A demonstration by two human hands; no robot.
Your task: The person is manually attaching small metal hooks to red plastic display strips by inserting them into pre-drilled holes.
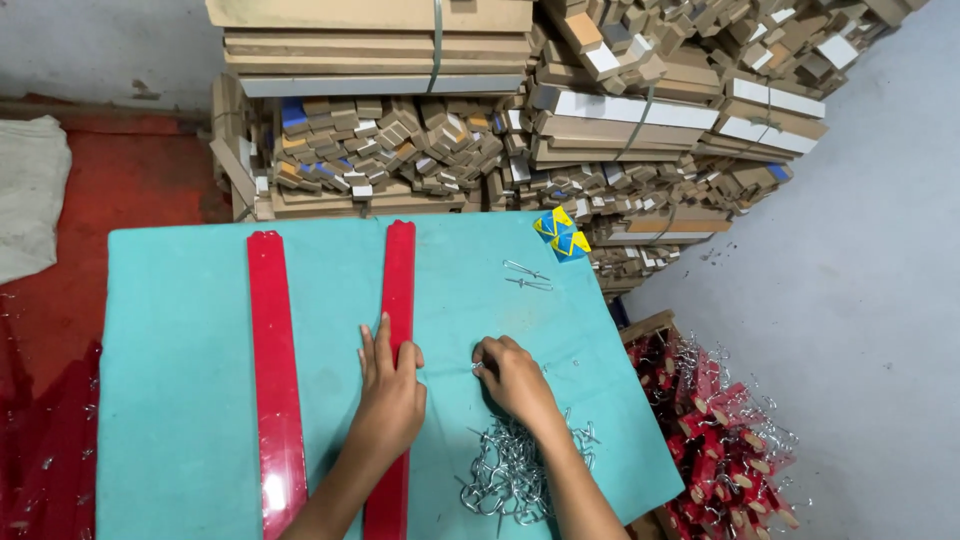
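Two long glossy red strips lie lengthwise on a teal table [180, 330]. My left hand [391, 385] rests flat on the right red strip [399, 270], fingers spread, pressing it down. The left red strip [272, 360] lies apart, untouched. My right hand [512, 378] pinches a small metal hook between its fingertips, just right of the strip. A heap of metal hooks [515, 470] lies under my right forearm near the table's front edge.
Two loose metal hooks [527, 277] and a small blue-and-yellow packet [561, 234] lie at the table's far right. Stacks of bundled wooden pieces [500, 120] rise behind. A crate of red hooked items [715, 430] stands at the right. A pale cloth [30, 190] lies left.
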